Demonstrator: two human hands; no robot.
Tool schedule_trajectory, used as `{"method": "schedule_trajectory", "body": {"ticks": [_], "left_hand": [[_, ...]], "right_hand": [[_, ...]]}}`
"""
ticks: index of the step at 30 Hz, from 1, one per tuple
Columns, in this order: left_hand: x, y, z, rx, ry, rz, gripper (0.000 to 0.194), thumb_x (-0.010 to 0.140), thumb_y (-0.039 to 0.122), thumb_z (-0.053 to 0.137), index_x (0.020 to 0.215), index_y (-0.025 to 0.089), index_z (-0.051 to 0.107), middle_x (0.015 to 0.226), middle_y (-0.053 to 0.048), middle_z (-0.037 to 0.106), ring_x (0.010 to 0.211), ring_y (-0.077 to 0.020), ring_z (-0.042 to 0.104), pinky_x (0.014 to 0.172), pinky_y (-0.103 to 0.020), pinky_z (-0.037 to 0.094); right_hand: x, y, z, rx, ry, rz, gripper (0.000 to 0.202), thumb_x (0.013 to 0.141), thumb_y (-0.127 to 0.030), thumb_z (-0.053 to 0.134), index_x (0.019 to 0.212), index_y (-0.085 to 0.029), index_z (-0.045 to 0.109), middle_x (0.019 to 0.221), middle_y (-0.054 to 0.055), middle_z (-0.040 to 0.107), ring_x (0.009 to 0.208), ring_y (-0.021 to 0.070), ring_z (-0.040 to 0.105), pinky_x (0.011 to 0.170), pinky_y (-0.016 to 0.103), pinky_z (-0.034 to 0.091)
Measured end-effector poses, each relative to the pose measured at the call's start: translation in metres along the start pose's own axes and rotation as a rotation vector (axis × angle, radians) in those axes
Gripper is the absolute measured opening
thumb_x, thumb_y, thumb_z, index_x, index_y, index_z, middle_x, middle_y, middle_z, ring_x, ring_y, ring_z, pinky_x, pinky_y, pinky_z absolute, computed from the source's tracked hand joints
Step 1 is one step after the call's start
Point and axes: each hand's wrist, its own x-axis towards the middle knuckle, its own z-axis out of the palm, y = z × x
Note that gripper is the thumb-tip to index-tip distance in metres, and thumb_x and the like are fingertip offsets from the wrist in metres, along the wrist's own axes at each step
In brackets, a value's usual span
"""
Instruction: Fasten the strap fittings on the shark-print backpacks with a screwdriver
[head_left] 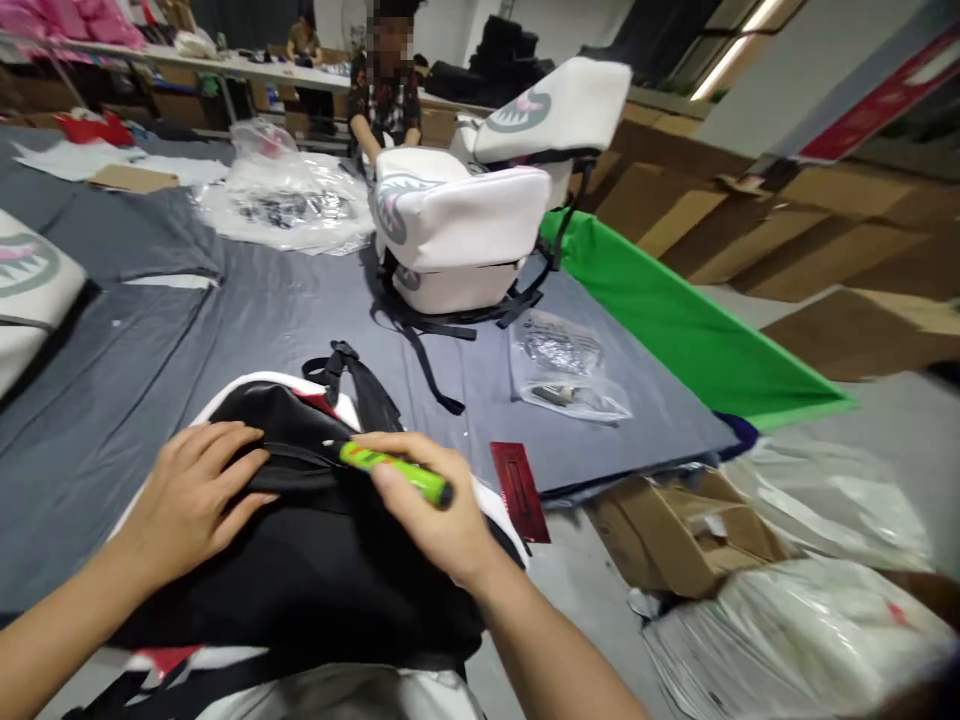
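Observation:
A black bag with white edging (pixel 300 580) lies at the near edge of the grey-covered table. My left hand (pixel 199 490) rests on its upper left part, fingers spread over the black fabric beside a seam. In my right hand (pixel 427 500) is a green marker (pixel 394 472), its pale tip pointing left, close above the bag's black panel. A black strap with a buckle (pixel 343 352) lies behind the bag. To the right of the bag is a dark red card (pixel 519 492) at the table edge.
White bags (pixel 465 215) with black straps are stacked at the table's back. A clear plastic packet (pixel 566 365) lies nearer. Another white bag (pixel 34 290) sits far left. An open carton (pixel 682 530) and plastic-wrapped bundles (pixel 802 640) are at right. A person (pixel 386 90) stands behind the table.

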Motion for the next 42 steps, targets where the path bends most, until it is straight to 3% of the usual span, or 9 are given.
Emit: {"method": "schedule_trajectory", "body": {"ticks": [3,7,10,14,19,24,30,37,42], "left_hand": [[0.001,0.004,-0.004,0.059,-0.034,-0.002,0.029,0.086,0.035,0.059,0.111,0.023,0.064,0.111,-0.010,0.068,0.108,-0.0324,0.059,0.098,-0.055,0.044],[0.001,0.002,-0.003,0.086,0.017,0.020,0.027,0.087,0.039,0.059,0.105,0.020,0.065,0.107,-0.010,0.067,0.102,-0.0309,0.060,0.093,-0.053,0.046],[0.000,-0.002,0.007,0.044,0.060,-0.003,0.031,0.087,0.043,0.057,0.109,0.022,0.065,0.124,-0.010,0.063,0.116,-0.0341,0.056,0.099,-0.055,0.045],[-0.004,-0.007,0.022,0.004,0.057,-0.073,0.057,0.088,0.049,0.054,0.143,0.041,0.044,0.155,0.005,0.039,0.135,-0.0355,0.044,0.109,-0.060,0.036],[-0.010,-0.009,0.031,0.007,0.052,-0.125,0.071,0.086,0.051,0.053,0.150,0.054,0.022,0.158,0.017,0.029,0.135,-0.0338,0.045,0.109,-0.059,0.038],[-0.012,-0.011,0.031,0.148,0.036,-0.028,0.084,0.080,0.048,0.064,0.153,0.043,0.023,0.156,0.002,0.039,0.134,-0.0345,0.047,0.105,-0.054,0.042],[-0.010,-0.012,0.033,0.214,0.036,0.022,0.072,0.079,0.050,0.064,0.145,0.030,0.041,0.151,-0.008,0.046,0.133,-0.0343,0.048,0.106,-0.051,0.039],[-0.001,-0.008,0.028,0.221,0.090,0.071,0.063,0.081,0.052,0.062,0.137,0.024,0.050,0.147,-0.010,0.051,0.129,-0.0344,0.050,0.104,-0.050,0.038],[0.005,-0.003,0.022,0.198,0.090,0.068,0.055,0.084,0.048,0.060,0.132,0.021,0.055,0.145,-0.012,0.052,0.130,-0.0339,0.049,0.103,-0.049,0.038]], "right_hand": [[-0.007,0.016,-0.047,-0.089,0.311,-0.076,0.020,0.089,-0.023,0.055,0.103,-0.022,0.069,0.114,0.007,0.073,0.108,0.0220,0.067,0.096,0.038,0.053],[-0.009,0.082,-0.137,-0.520,0.774,-0.045,0.027,0.086,-0.019,0.045,0.099,-0.017,0.069,0.100,0.008,0.074,0.090,0.0213,0.069,0.085,0.036,0.053],[-0.006,0.142,-0.206,-1.139,0.531,0.542,0.034,0.086,-0.017,0.044,0.109,-0.015,0.070,0.098,0.010,0.074,0.090,0.0233,0.069,0.080,0.032,0.050],[0.014,0.195,-0.256,-1.294,0.400,0.637,0.037,0.087,-0.013,0.049,0.119,-0.013,0.067,0.116,0.016,0.069,0.106,0.0270,0.064,0.085,0.032,0.046],[0.055,0.221,-0.273,-1.389,0.283,0.550,0.036,0.090,-0.017,0.056,0.125,-0.011,0.061,0.129,0.017,0.061,0.123,0.0260,0.052,0.094,0.030,0.042],[0.070,0.235,-0.281,-1.425,0.194,0.561,0.025,0.091,-0.015,0.054,0.110,-0.006,0.068,0.109,0.021,0.069,0.101,0.0274,0.065,0.082,0.032,0.045],[0.061,0.236,-0.269,-1.446,0.190,0.478,0.030,0.093,-0.006,0.042,0.103,-0.004,0.070,0.103,0.023,0.070,0.106,0.0305,0.063,0.089,0.037,0.043],[0.052,0.198,-0.276,-1.310,0.301,0.490,0.027,0.080,-0.001,0.054,0.090,-0.013,0.076,0.099,0.013,0.074,0.095,0.0258,0.067,0.078,0.030,0.046],[0.044,0.148,-0.238,-1.122,0.400,0.402,0.026,0.090,-0.021,0.051,0.100,-0.011,0.073,0.089,0.013,0.073,0.085,0.0247,0.067,0.067,0.028,0.048]]}}
